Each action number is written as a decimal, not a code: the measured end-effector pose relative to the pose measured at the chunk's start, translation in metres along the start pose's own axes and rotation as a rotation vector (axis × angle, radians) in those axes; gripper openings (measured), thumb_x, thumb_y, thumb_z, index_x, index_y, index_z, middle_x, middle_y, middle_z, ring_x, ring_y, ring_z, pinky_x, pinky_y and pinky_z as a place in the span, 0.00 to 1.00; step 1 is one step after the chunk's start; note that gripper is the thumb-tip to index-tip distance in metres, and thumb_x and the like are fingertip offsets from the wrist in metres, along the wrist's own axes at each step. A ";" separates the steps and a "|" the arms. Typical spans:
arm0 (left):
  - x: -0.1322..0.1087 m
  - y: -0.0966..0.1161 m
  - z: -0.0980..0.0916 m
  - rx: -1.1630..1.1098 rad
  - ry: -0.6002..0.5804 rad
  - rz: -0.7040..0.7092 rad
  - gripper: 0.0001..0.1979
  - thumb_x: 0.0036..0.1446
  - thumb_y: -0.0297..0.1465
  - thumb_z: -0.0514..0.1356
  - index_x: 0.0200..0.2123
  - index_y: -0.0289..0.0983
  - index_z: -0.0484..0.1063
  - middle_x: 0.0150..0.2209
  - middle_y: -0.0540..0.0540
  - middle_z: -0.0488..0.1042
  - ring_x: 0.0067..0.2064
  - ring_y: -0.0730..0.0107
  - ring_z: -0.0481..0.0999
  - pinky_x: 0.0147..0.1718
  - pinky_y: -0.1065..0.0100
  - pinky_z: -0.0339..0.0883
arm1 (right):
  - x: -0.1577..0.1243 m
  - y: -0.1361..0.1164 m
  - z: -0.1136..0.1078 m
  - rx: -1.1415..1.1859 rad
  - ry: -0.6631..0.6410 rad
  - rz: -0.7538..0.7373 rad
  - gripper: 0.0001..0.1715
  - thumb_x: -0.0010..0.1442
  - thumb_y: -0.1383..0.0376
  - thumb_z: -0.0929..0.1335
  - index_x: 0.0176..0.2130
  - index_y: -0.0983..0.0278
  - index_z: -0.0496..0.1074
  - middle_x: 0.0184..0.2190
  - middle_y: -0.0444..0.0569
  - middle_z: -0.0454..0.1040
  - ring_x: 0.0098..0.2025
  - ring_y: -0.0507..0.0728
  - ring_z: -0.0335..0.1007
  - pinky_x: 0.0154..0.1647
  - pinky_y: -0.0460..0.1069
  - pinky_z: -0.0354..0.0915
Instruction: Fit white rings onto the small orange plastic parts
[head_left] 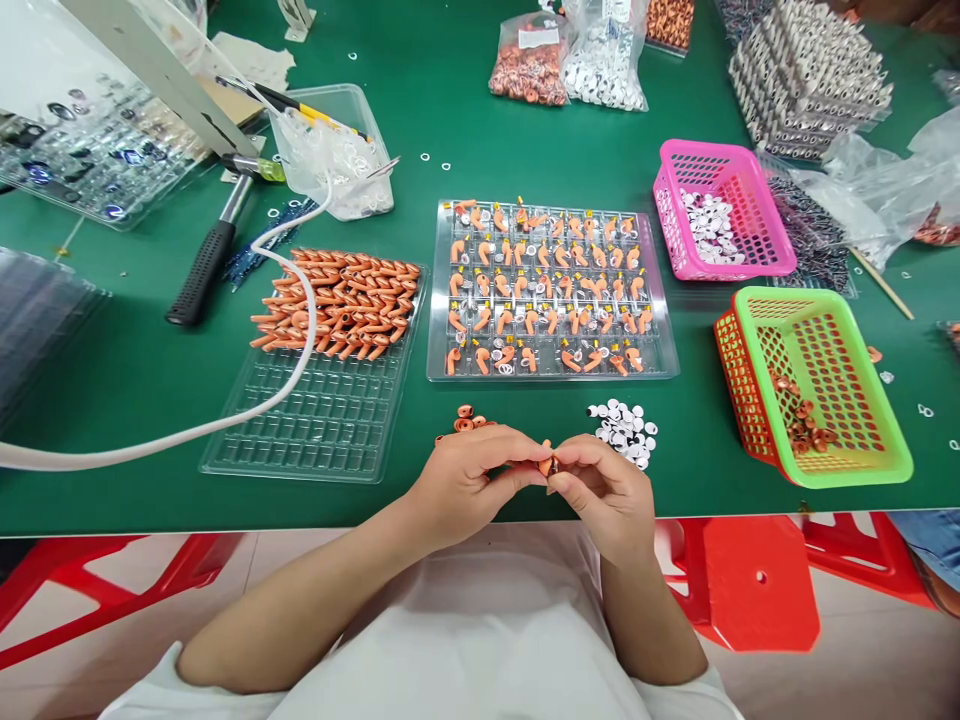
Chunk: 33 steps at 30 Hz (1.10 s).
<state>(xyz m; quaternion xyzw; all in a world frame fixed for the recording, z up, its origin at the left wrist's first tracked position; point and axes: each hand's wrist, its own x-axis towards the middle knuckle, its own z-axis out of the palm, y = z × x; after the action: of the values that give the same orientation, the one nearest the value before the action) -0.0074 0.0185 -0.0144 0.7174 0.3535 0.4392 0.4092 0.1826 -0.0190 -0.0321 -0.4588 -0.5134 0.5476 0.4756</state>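
My left hand (476, 475) and my right hand (611, 490) meet near the table's front edge. Their fingertips pinch one small orange earbud part (550, 463), with a dark spot on its side. Fingers cover most of it. Just behind my left hand lies a little pile of copper-orange caps (466, 418), partly hidden by it. A heap of small white and black discs (628, 430) is beside my right hand. Beyond both hands stands a clear tray (555, 372) with rows of orange earbud pieces (546, 286) bearing yellow tabs.
Left, orange stem shells (337, 300) cover half a clear tray (300, 420); a white hose (300, 375) crosses it. A hammer (206, 265) lies farther left. Right are a pink basket (757, 265) of white discs and a green basket (877, 440) with copper caps. Bagged parts (529, 65) lie behind.
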 end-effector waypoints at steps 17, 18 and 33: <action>0.002 -0.001 -0.005 0.167 -0.090 0.256 0.07 0.64 0.24 0.58 0.44 0.37 0.73 0.39 0.41 0.84 0.43 0.67 0.84 0.42 0.68 0.77 | 0.001 -0.001 -0.001 0.156 -0.008 0.048 0.09 0.57 0.67 0.75 0.39 0.56 0.79 0.32 0.47 0.77 0.33 0.54 0.74 0.29 0.48 0.74; 0.002 -0.001 -0.005 0.173 -0.085 0.261 0.07 0.64 0.24 0.58 0.44 0.37 0.73 0.39 0.41 0.84 0.42 0.67 0.84 0.41 0.68 0.77 | 0.001 -0.001 -0.001 0.160 -0.006 0.052 0.08 0.56 0.67 0.75 0.39 0.57 0.79 0.32 0.47 0.77 0.33 0.55 0.74 0.28 0.49 0.74; 0.001 0.003 -0.005 0.204 -0.034 0.284 0.06 0.62 0.24 0.60 0.41 0.35 0.76 0.37 0.39 0.82 0.37 0.69 0.82 0.36 0.72 0.76 | 0.001 0.000 -0.001 0.206 -0.046 0.043 0.10 0.58 0.68 0.74 0.41 0.56 0.79 0.33 0.47 0.77 0.34 0.54 0.74 0.31 0.48 0.74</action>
<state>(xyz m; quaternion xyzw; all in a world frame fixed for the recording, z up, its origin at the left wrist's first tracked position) -0.0111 0.0192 -0.0099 0.8052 0.2843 0.4422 0.2742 0.1838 -0.0175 -0.0319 -0.4055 -0.4551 0.6179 0.4966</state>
